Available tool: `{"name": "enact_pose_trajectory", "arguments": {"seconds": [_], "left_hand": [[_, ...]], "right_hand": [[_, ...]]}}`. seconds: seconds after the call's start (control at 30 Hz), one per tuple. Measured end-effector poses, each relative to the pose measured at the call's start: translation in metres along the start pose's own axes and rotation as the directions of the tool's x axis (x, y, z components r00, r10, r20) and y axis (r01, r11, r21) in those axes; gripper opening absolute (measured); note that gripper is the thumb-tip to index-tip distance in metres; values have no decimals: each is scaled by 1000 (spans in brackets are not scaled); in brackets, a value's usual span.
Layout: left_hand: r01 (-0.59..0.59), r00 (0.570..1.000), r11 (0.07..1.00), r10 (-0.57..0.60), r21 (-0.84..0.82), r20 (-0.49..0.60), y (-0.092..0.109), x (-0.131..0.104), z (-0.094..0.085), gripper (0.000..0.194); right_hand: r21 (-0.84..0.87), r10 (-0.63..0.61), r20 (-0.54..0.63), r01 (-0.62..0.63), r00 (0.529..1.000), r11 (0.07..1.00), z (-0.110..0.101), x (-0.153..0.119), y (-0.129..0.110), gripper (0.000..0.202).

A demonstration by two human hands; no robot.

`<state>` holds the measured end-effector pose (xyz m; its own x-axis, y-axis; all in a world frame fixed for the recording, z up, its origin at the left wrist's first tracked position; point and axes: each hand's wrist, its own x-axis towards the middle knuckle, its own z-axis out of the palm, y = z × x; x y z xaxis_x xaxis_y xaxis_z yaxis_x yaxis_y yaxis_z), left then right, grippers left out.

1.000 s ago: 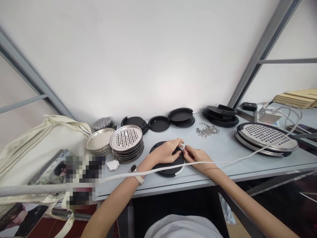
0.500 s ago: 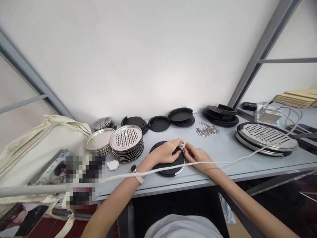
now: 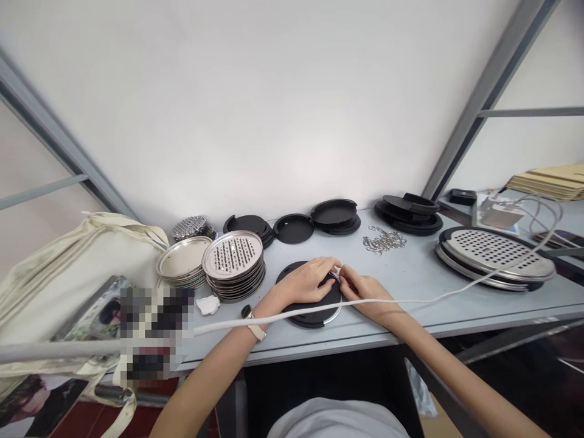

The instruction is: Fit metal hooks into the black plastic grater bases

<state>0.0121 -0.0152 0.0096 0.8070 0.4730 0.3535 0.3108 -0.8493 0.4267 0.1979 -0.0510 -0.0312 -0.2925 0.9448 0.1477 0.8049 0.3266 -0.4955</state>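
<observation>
Close to the table's front edge lies a black round plate (image 3: 310, 319) with a silvery rim showing along its right side. My left hand (image 3: 308, 281) rests over it, thumb and fingers curled at its right edge. Meeting it there, my right hand (image 3: 367, 295) is closed in a pinch. A small silvery metal piece (image 3: 335, 276) shows between the fingertips; its exact shape is partly hidden. Behind the right hand is a loose pile of small metal hooks (image 3: 384, 241). To the left stands a stack of round metal grater discs (image 3: 235, 252).
Black round plates (image 3: 335, 213) line the wall side, with another pile (image 3: 406, 213) farther right. Perforated oval graters (image 3: 497, 255) lie at right. A white cable (image 3: 438, 298) crosses in front of my hands. A cream bag (image 3: 114, 243) and a crumpled white scrap (image 3: 208, 305) are left.
Both hands stay at the plate's right edge, with only slight finger movement. The whole view has shifted a little.
</observation>
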Motion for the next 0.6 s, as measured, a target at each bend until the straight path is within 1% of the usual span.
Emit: {"name": "enact_pose_trajectory", "arguments": {"seconds": [0.17, 0.33, 0.47, 0.6], "left_hand": [[-2, 1000, 1000, 2, 18, 1, 1, 0, 0, 28], [9, 1000, 1000, -9, 29, 0, 1, 0, 1, 27], [8, 1000, 999, -8, 46, -2, 1, 0, 1, 27], [16, 1000, 998, -16, 55, -5, 1, 0, 2, 26]], "right_hand": [[-4, -24, 29, 24, 999, 1000, -1, 0, -1, 27], [-38, -63, 47, 65, 997, 997, -2, -2, 0, 40], [-91, -58, 47, 62, 997, 994, -1, -2, 0, 46], [-131, -37, 35, 42, 999, 991, 1, -1, 1, 47]]}}
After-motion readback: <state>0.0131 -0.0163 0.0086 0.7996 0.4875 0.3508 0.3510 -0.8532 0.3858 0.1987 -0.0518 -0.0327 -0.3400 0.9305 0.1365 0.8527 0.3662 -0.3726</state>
